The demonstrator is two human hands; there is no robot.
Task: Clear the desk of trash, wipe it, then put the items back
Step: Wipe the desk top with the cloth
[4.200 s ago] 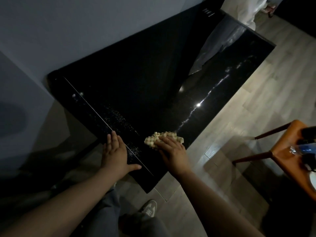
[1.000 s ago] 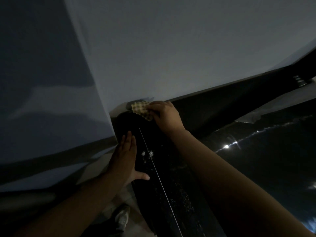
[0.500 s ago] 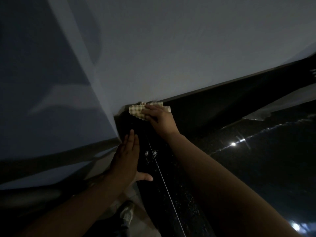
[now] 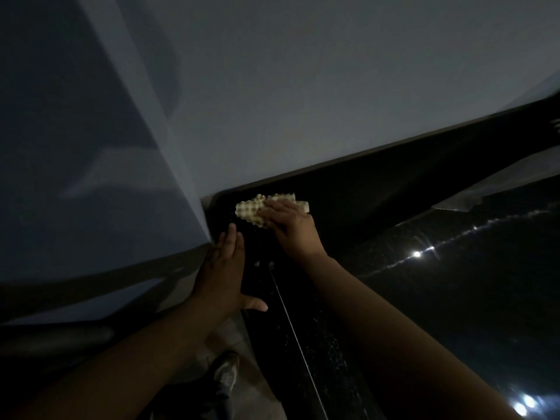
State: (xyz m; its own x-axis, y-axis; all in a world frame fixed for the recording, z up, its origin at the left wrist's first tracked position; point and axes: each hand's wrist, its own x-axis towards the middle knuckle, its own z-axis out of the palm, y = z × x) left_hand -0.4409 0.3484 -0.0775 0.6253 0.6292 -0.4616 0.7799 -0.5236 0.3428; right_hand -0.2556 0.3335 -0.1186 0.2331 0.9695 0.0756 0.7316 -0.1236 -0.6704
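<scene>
A glossy black desk (image 4: 439, 298) runs along a grey wall. In its far left corner lies a crumpled yellow checked cloth (image 4: 251, 210). My right hand (image 4: 288, 225) presses down on the cloth with flat fingers, and the cloth sticks out on both sides of it. My left hand (image 4: 224, 274) lies flat on the desk's left edge, fingers straight and thumb spread out. Pale specks and a thin light line (image 4: 291, 322) show on the desk top between my two arms.
The grey wall (image 4: 303, 86) meets the desk's back edge, and a wall corner (image 4: 194, 213) stands right beside my left hand. Bright light reflections (image 4: 417, 254) glint on the desk top at right. My shoe (image 4: 225, 371) is on the floor below.
Earlier I wiped near the desk's front corner; my right hand with the cloth now works the far left corner and has slid slightly right. My left hand stays flat on the edge.
</scene>
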